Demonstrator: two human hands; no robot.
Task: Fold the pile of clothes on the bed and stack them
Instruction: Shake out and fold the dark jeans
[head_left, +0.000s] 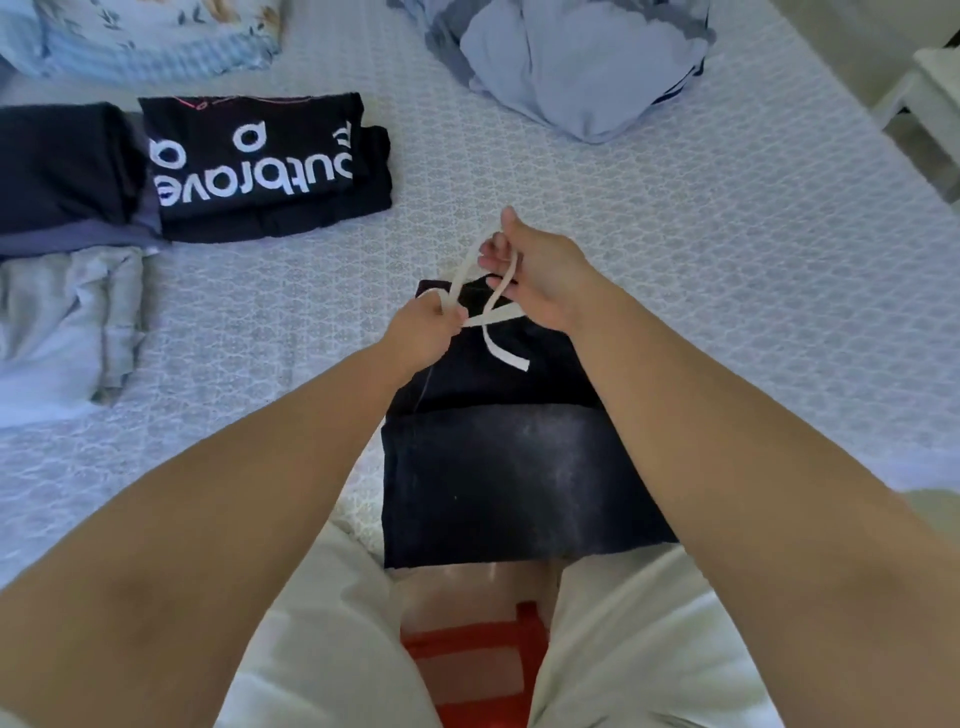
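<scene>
A dark folded garment (498, 467) with a white drawstring (506, 358) lies on the bed in front of me, its near edge over the bed's side. My left hand (423, 332) pinches the drawstring at the garment's far end. My right hand (535, 270) holds a loop of the same drawstring, lifted a little above the cloth. At the back lies a heap of unfolded light blue clothes (571, 67). On the left sit a folded black shirt with white lettering (260, 166) and a folded dark navy piece (62, 171).
The bed (727, 260) has a pale patterned cover. A crumpled pale grey-blue garment (57, 322) lies at the left edge. Floral blue bedding (140, 36) is at the top left. A white piece of furniture (930, 88) stands past the bed's right side. An orange stool (478, 654) is below, between my legs.
</scene>
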